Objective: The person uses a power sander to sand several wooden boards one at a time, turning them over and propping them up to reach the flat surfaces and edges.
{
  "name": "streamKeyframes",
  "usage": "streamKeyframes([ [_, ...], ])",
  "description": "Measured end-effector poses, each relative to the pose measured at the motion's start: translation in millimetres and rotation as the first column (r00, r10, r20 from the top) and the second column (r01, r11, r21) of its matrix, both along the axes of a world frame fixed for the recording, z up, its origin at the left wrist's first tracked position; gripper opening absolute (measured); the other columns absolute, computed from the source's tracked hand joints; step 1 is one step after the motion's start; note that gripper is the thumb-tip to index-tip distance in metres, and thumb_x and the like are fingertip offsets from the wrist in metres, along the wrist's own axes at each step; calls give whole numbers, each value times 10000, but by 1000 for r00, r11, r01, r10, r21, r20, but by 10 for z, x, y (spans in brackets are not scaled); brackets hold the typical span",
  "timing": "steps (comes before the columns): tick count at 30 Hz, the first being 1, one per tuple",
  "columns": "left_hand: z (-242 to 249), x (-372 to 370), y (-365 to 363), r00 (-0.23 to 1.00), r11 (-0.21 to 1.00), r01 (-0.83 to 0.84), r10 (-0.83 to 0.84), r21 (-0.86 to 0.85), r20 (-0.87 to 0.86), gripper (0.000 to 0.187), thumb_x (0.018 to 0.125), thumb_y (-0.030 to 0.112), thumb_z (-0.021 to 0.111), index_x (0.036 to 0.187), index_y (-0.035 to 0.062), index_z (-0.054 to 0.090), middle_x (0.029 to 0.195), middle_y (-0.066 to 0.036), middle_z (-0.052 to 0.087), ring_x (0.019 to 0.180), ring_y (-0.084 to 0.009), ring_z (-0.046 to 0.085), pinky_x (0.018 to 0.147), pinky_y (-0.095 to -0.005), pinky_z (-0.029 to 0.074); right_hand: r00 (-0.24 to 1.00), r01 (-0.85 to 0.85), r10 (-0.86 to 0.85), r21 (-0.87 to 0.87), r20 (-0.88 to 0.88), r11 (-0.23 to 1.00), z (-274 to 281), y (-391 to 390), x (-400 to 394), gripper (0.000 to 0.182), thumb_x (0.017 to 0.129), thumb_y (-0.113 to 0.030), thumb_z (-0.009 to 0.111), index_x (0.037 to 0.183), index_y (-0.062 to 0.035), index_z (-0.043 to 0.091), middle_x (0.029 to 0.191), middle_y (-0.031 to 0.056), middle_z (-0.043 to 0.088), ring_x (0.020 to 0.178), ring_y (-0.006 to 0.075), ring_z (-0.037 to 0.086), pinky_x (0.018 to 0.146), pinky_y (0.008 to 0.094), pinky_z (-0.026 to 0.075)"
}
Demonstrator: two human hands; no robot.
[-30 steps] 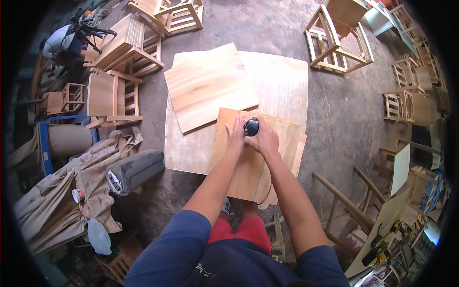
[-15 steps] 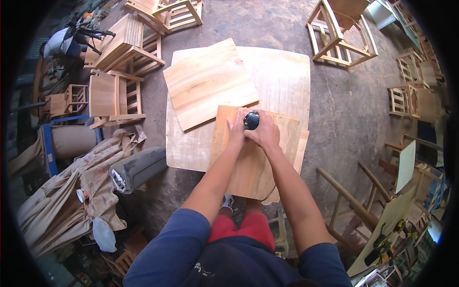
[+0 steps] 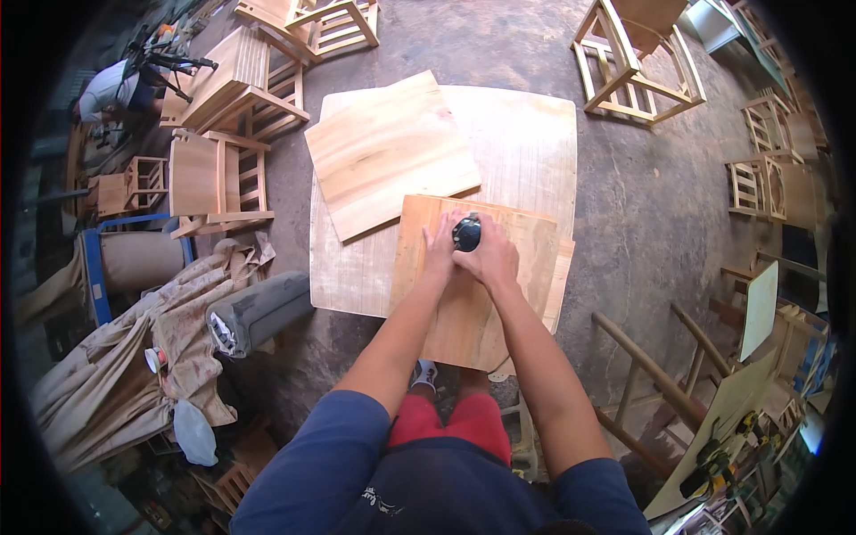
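A small black tool with a rounded top (image 3: 465, 234) rests on a wooden panel (image 3: 464, 330) in front of me; its lower part is hidden, and I cannot make out its exact kind. My right hand (image 3: 493, 254) wraps round its right and near side, thumb across the front. From the left, my left hand (image 3: 440, 247) presses against the tool with fingers bent and its thumb out over the wood. Beneath the panel, another board edge (image 3: 563, 276) sticks out on the right. A second pale panel (image 3: 392, 156) lies at an angle beyond it.
Both panels lie on a large pale board (image 3: 526, 134). Wooden chairs (image 3: 198, 178) stand to the left, and a chair frame (image 3: 637, 67) is at the far right. A grey cylinder-like bundle (image 3: 260, 314) and crumpled cloth (image 3: 143, 357) lie at left. A person (image 3: 111, 89) bends over at far left.
Both hands and the black tool have shifted slightly toward me and a little left over the panel. The person at far left has changed posture.
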State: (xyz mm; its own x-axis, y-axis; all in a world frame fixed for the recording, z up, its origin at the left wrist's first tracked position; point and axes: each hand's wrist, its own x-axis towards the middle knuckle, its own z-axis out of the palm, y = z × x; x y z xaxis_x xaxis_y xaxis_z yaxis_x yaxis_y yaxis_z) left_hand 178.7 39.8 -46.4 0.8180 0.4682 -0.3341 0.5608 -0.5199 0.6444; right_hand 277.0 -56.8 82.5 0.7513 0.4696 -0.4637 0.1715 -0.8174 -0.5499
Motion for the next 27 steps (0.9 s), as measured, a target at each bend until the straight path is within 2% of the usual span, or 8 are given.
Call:
streamKeyframes([
  [7, -84, 85, -361, 988, 980, 146, -152, 138, 38, 718, 959, 275, 698, 1615, 286, 405, 1754, -28, 301, 1636, -295, 250, 1248, -765, 138, 994, 101, -100, -17, 48, 995, 59, -400, -41, 763, 657, -342, 835, 1369, -200, 599, 1253, 165, 709, 1065, 427, 728, 907, 514, 607],
  [12, 170, -429, -362, 992, 995, 95, -95, 4, 80, 662, 981, 236, 658, 1601, 283, 434, 1731, -22, 350, 1634, -294, 261, 1250, -756, 125, 996, 67, -68, 4, 60, 998, 8, -436, -521, 769, 673, -372, 832, 1385, -217, 588, 1288, 158, 700, 1081, 431, 723, 920, 517, 603],
  [15, -151, -937, -307, 990, 999, 51, -49, -15, 129, 599, 1042, 199, 535, 1625, 293, 434, 1743, -24, 344, 1645, -279, 236, 1253, -757, 97, 998, 61, -62, 45, 19, 997, 74, -348, -888, 801, 665, -396, 829, 1403, -201, 586, 1249, 181, 701, 1117, 424, 702, 948, 516, 581],
  [17, -166, -1257, -329, 991, 999, 38, -37, 0, 132, 615, 1036, 213, 547, 1633, 301, 430, 1750, -27, 333, 1650, -266, 221, 1250, -766, 82, 999, 43, -44, 46, 10, 998, 100, -343, -1174, 829, 652, -386, 835, 1417, -199, 578, 1265, 185, 692, 1135, 421, 696, 954, 519, 579],
  [20, -208, -1767, -439, 994, 992, 54, -65, 117, 89, 737, 984, 232, 633, 1662, 321, 360, 1760, -13, 297, 1648, -302, 220, 1246, -770, 116, 999, 4, -10, 127, 47, 992, -28, -434, -1659, 845, 629, -344, 849, 1414, -190, 579, 1271, 192, 684, 1151, 419, 688, 964, 519, 575],
  [22, 1, -2020, -485, 988, 983, 136, -125, 126, -91, 822, 957, 269, 678, 1683, 338, 300, 1767, -10, 272, 1655, -300, 189, 1239, -775, 145, 1000, -6, 4, 146, 9, 989, 67, -502, -1940, 842, 623, -324, 859, 1406, -180, 585, 1269, 191, 684, 1160, 424, 681, 975, 512, 571],
  [24, -392, -2360, -624, 991, 982, 105, -90, 160, -97, 1040, 829, 316, 813, 1699, 364, 244, 1769, -12, 237, 1649, -298, 187, 1225, -794, 159, 1000, 4, -2, 130, -15, 991, 128, -582, -2234, 846, 616, -328, 870, 1398, -166, 591, 1268, 194, 683, 1177, 425, 674, 980, 506, 568],
  [27, 34, -2639, -754, 947, 966, 224, -184, 130, -263, 1154, 771, 465, 859, 1711, 355, 200, 1782, -51, 200, 1648, -335, 175, 1220, -806, 147, 998, 19, -13, 113, -59, 993, 250, -739, -2603, 898, 583, -364, 907, 1399, -162, 593, 1279, 196, 714, 1187, 424, 689, 990, 501, 569],
])
